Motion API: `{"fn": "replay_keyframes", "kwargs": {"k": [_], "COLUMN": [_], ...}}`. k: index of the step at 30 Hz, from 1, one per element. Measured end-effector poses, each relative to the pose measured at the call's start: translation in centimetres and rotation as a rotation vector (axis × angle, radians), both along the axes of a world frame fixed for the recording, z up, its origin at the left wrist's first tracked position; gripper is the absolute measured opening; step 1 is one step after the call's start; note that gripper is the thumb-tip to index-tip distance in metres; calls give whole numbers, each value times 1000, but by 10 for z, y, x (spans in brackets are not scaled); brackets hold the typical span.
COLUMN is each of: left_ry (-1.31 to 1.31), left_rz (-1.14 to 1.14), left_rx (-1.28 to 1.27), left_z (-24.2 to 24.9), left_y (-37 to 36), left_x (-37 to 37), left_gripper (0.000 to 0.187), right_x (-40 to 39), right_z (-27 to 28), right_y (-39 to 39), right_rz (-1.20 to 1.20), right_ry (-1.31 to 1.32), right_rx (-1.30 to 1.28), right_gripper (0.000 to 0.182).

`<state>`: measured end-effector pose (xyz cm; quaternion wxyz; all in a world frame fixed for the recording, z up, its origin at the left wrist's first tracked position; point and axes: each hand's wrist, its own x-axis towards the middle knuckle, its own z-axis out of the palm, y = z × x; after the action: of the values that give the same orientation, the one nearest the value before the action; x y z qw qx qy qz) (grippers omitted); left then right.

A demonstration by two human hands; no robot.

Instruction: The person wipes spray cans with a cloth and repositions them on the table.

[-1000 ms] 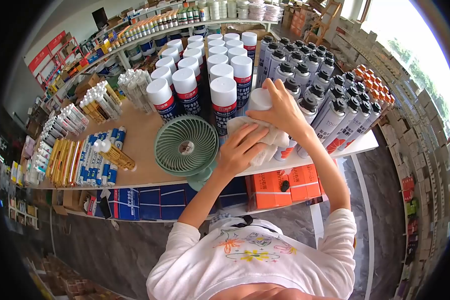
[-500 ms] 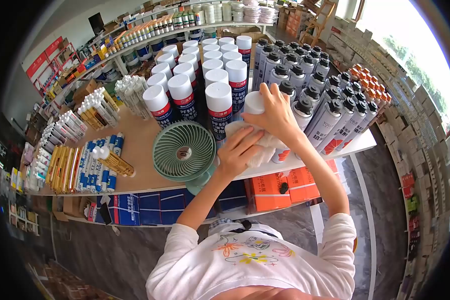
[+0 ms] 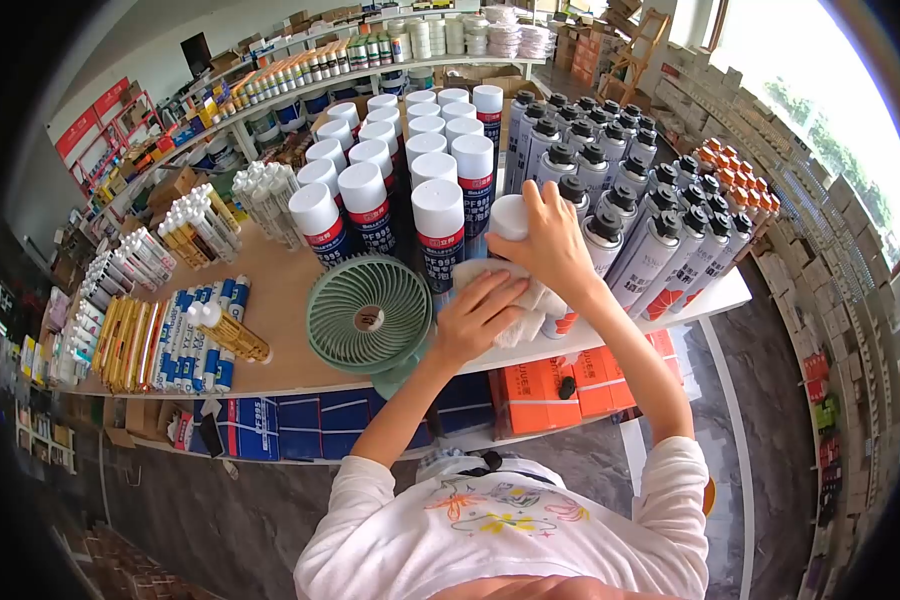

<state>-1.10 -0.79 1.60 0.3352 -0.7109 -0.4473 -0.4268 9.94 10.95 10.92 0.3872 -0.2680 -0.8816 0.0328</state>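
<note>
A white-capped spray can (image 3: pixel 509 217) stands at the table's front edge, its body mostly hidden by a white cloth (image 3: pixel 531 302) and my hands. My right hand (image 3: pixel 550 242) grips the can at its cap, thumb on the near side and fingers over the far side. Wrapped over the cloth, my left hand (image 3: pixel 481 314) presses it against the can's body. Just left is another white-capped can (image 3: pixel 438 215) with a red and dark blue label. Close to my right hand stand silver cans with black tops (image 3: pixel 602 236).
A green fan (image 3: pixel 368 310) sits left of my left forearm. Sealant tubes (image 3: pixel 205 335) lie on the table's left part, with a gold tube (image 3: pixel 232 333) across them. Below are orange boxes (image 3: pixel 540 390) and blue boxes (image 3: pixel 320 425). Stocked shelves (image 3: pixel 370 62) line the back.
Both hands stay on the can and cloth with almost the same grip. The whole view has shifted slightly.
</note>
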Motion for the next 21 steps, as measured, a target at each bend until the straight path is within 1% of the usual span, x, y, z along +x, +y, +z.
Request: {"fn": "replay_keyframes", "kwargs": {"k": [1, 4, 5, 8, 9, 10, 11, 13, 15, 16, 18, 19, 20, 21], "left_ry": [-32, -25, -5, 64, 51, 51, 37, 2, -2, -6, -12, -17, -16, -36], "left_rz": [-22, -16, -3, -15, -44, -55, -63, -81, -89, -98, -82, -78, -73, -72], "left_rx": [55, 42, -47, -98, -160, -161, -212, -301, -327, -352, -367, -388, -385, -409], "left_z": [10, -3, -22, -74, -92, -99, -105, -106, -102, -97, -92, -90, -87, -83], "left_y": [4, 5, 1, -7, -9, -12, -14, -16, -19, -21, -25, -27, -30, -33], "left_x": [-1, -2, -6, -7, -8, -8, -8, -10, -12, -13, -15, -15, -15, -14], "left_gripper": [9, 4, 6, 5, 7, 7, 7, 10, 11, 12, 12, 12, 12, 12], "right_x": [0, -1, 0, -2, -1, -1, -1, 1, 3, 4, 11, 17, 21, 25], "right_z": [-1, -3, -4, -4, -3, -3, -2, 0, 7, 9, 14, 22, 30, 38], "right_y": [1, 2, 2, -1, -1, -2, -2, -1, -1, 0, 5, 4, 4, 3], "right_rz": [5, -29, -51, -86, -81, -79, -84, -88, -69, -59, 37, 74, 78, 137], "right_ry": [15, 16, -2, 5, 2, 7, -9, -26, -117, -118, -175, -264, -262, -274], "right_rx": [-14, 26, 32, 38, 49, 45, 38, 27, -28, -23, -64, -128, -124, -258], "right_gripper": [70, 71, 71, 71, 71, 71, 71, 71, 73, 73, 76, 83, 83, 86]}}
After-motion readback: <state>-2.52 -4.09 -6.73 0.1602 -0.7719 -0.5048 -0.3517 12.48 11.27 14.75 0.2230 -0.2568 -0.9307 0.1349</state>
